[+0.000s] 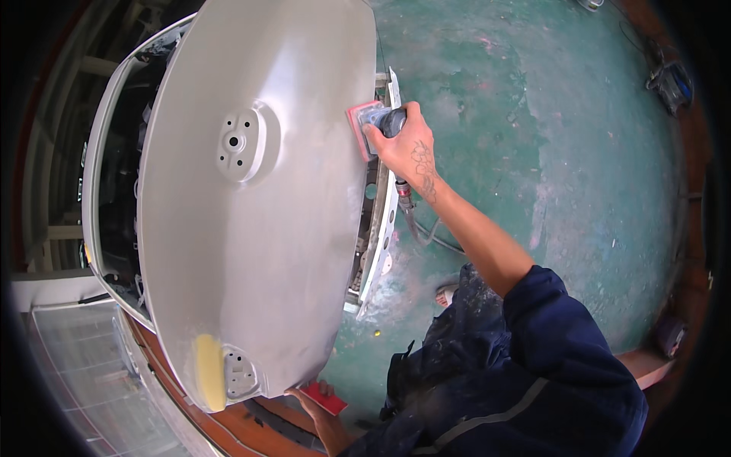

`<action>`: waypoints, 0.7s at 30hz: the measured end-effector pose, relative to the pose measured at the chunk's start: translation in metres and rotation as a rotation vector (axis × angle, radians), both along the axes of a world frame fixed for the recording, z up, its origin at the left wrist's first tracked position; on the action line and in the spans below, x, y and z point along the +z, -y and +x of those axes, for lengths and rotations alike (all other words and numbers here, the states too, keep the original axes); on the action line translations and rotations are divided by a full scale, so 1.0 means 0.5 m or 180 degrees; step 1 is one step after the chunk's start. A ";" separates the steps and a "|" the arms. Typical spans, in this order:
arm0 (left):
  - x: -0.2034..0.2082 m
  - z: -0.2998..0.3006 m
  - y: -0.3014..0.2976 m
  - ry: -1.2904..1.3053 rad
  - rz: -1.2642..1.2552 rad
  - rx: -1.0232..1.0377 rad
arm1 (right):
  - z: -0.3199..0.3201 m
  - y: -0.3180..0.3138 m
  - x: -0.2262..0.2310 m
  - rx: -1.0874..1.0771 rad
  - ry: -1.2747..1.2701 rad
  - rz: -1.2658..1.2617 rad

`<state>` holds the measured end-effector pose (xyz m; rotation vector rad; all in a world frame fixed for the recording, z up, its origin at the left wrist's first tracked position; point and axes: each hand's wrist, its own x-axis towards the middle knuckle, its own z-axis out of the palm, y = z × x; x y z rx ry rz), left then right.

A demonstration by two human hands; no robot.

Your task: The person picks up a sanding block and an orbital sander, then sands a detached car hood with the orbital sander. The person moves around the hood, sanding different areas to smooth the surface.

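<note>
A large grey car body panel (304, 206) stretches in front of me, with a round recess and small holes in its middle. My right hand (407, 145) is closed round the dark top of a powered sander (373, 118), whose reddish square pad meets the panel's right edge. A hose leads down from the tool. At the panel's near end my left hand (326, 390) grips a flat red sanding block (327, 401); part of that hand is hidden behind the block and panel. A yellow filler patch (210, 373) marks the near left corner.
Beneath the panel's right edge runs a white metal body part (378, 251) with holes. Clear plastic sheeting (84, 377) hangs at the lower left. A dark device with a cord (671, 85) rests at the far right of the green floor (563, 152). The hose (434, 238) trails behind my right forearm.
</note>
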<state>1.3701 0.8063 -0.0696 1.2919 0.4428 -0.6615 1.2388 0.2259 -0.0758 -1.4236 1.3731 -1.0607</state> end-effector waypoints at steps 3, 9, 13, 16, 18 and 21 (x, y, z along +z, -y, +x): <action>0.002 -0.004 -0.009 0.0008 0.0041 0.0108 | -0.007 -0.072 0.008 0.0273 0.0020 -0.0001; 0.004 -0.005 0.007 -0.0076 0.0212 0.0215 | -0.036 -0.224 -0.002 0.0553 0.0110 0.0086; 0.009 -0.004 0.005 -0.0100 0.0415 0.0324 | -0.033 -0.149 0.006 0.0651 -0.0023 0.0250; 0.009 -0.003 0.007 -0.0118 0.0369 0.0323 | -0.030 -0.123 0.004 0.0581 0.0018 0.0288; 0.011 -0.006 0.011 -0.0131 0.0292 0.0317 | -0.033 -0.164 0.005 0.0646 0.0077 0.0319; 0.015 -0.008 0.020 -0.0131 0.0242 0.0264 | -0.033 -0.219 -0.012 0.0539 0.0101 0.0068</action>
